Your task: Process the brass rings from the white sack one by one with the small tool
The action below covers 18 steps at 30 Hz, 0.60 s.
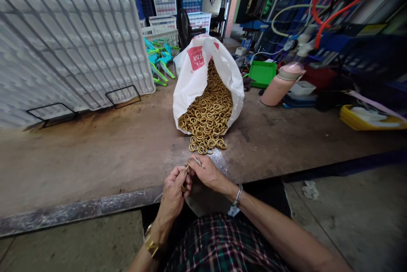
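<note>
Ring (183,188) held in left hand (174,186) could drop past the tabletop (104,157) edge if the small metal tool (197,161) gripped in right hand (208,173) skids sideways.

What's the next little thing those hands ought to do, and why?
Probably bring the small pale object in the right hand gently to the gold-coloured ring. The left hand seems to pinch that ring at its fingertips, and both hands are already close together. I can't tell exactly what the object is.
</note>
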{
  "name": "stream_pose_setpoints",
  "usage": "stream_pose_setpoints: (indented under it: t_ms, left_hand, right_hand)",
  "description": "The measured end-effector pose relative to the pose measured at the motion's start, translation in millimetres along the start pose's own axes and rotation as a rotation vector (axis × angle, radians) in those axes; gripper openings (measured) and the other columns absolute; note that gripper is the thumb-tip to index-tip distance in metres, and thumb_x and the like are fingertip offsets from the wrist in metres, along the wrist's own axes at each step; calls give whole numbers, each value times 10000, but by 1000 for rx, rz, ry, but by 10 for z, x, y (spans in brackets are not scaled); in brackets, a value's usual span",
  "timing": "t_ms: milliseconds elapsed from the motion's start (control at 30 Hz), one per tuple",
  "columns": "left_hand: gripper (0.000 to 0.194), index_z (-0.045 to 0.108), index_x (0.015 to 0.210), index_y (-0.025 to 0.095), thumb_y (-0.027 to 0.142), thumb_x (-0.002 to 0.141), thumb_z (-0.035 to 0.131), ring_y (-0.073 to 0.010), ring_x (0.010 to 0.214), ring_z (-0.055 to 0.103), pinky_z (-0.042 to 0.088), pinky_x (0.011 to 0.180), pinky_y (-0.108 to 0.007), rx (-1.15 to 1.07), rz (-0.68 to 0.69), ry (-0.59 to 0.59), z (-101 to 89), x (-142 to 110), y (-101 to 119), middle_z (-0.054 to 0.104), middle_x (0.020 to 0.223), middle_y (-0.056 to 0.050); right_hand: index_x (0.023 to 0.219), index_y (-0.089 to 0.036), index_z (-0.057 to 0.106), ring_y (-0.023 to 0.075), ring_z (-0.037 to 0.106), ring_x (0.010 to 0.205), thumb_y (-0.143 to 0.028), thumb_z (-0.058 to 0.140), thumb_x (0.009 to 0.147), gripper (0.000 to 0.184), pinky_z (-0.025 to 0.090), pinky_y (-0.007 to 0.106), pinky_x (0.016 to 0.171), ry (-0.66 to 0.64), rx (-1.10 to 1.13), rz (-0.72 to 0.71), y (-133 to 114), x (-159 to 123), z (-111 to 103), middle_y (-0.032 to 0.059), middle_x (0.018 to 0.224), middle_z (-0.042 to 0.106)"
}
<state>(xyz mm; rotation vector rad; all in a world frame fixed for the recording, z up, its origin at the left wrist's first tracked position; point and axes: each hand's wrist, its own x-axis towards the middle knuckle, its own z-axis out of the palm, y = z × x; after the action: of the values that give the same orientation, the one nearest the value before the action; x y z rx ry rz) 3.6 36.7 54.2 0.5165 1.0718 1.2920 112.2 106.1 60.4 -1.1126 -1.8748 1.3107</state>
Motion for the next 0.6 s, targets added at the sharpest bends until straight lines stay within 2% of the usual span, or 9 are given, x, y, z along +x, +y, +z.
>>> stream_pose_setpoints:
  t_ms: [100, 200, 367, 600]
  left_hand:
    - [266, 523, 751, 155, 401, 730, 624, -38, 450, 405, 256, 400, -142, 9, 0, 9, 7, -3, 6, 486, 573, 44]
    - [279, 515, 749, 162, 414, 718, 630, -39, 444, 405, 260, 400, -143, 46, 9, 45, 14, -4, 17, 490, 572, 47]
    - [317, 499, 746, 168, 465, 719, 609, -50, 447, 414, 278, 410, -151, 159, 36, 96, 0, 12, 7, 494, 564, 44]
    - [370, 497, 744, 169, 515, 688, 615, -57, 437, 414, 286, 411, -154, 209, 43, 122, 4, 3, -4, 491, 544, 42]
  right_hand:
    - [691, -169, 531, 91, 467, 550, -254, 364, 851, 246, 326, 194, 544, 30, -59, -4, 17, 5, -5, -27, 565, 523]
    - [763, -174, 556, 101, 484, 569, -194, 382, 829, 187, 317, 199, 554, 35, -240, -38, 64, -10, -12, -16, 596, 551]
    - [824, -190, 567, 129, 525, 646, -133, 452, 751, 148, 302, 222, 597, -99, -604, -120, 129, -82, 2, 15, 703, 608]
    - [919, -179, 546, 154, 553, 736, -135, 436, 763, 195, 297, 240, 620, -176, -753, -66, 55, -108, 20, 55, 828, 630]
